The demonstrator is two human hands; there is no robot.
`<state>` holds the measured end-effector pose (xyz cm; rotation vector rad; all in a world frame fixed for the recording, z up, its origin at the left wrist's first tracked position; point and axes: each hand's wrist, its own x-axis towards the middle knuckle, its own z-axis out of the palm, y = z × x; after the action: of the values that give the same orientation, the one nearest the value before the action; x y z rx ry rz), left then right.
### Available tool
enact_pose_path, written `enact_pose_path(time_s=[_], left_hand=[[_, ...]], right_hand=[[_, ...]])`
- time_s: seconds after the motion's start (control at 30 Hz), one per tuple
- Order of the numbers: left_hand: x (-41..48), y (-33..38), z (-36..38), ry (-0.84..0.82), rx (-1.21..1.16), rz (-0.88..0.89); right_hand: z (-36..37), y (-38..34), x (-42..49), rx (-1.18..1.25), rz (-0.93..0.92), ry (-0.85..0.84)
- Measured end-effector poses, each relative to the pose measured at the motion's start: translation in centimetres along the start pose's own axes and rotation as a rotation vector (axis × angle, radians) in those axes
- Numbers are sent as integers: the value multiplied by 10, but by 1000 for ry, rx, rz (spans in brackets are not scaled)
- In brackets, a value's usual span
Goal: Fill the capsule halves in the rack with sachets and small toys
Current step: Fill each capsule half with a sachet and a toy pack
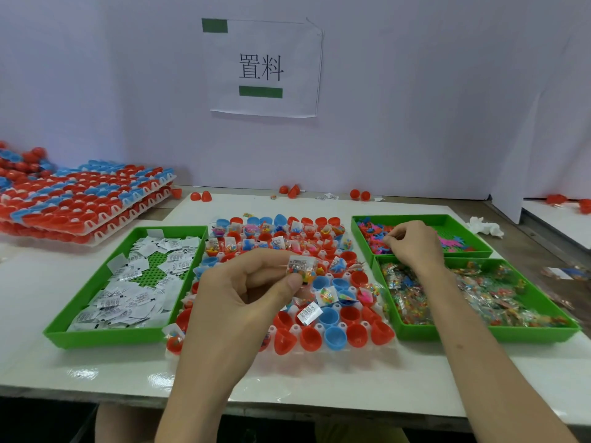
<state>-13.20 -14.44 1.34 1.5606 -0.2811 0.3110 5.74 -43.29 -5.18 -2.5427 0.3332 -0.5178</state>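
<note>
A white rack [323,350] of red and blue capsule halves lies in the middle of the table. Its far rows hold sachets and small toys, while its near rows are mostly bare. My left hand [243,292] hovers over the rack's middle and pinches a clear packet of coloured toys [302,266] between thumb and fingers. My right hand [412,243] reaches into the far right green tray of pink and blue toys [371,238], fingers curled together on the pile. Whether it grips a toy is hidden.
A green tray of white sachets [105,334] sits left of the rack. A green tray of clear toy packets [479,330] sits near right. Stacked racks of capsule halves [83,199] lie far left. Loose red capsule halves [201,196] dot the back edge.
</note>
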Motion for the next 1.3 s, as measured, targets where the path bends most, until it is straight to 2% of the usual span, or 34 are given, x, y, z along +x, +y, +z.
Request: enact_pose_path(time_s=[0.27, 0.43, 0.5, 0.63, 0.7, 0.83, 0.9, 1.13, 1.3], left_hand=[[0, 2, 1, -5, 12, 1], [0, 2, 0, 10, 1, 2], [0, 4, -2, 32, -12, 5], [1, 13, 0, 38, -6, 42], [0, 15, 2, 36, 10, 49], [-2, 17, 4, 41, 33, 69], [-2, 17, 4, 33, 47, 72], [-3, 18, 7, 8, 61, 117], [-4, 18, 12, 5, 41, 120]], right_hand=[[0, -1, 2, 69, 11, 127], [-12, -14, -5, 370, -5, 229], [-25, -27, -13, 450, -47, 190], [-64, -70, -43, 678, -161, -39], [-82, -92, -69, 796, -246, -99], [-110, -118, -124, 854, -461, -195], [-118, -126, -144, 879, -520, -219], [-115, -133, -165, 892, -559, -233], [-114, -125, -167, 872, -553, -159]])
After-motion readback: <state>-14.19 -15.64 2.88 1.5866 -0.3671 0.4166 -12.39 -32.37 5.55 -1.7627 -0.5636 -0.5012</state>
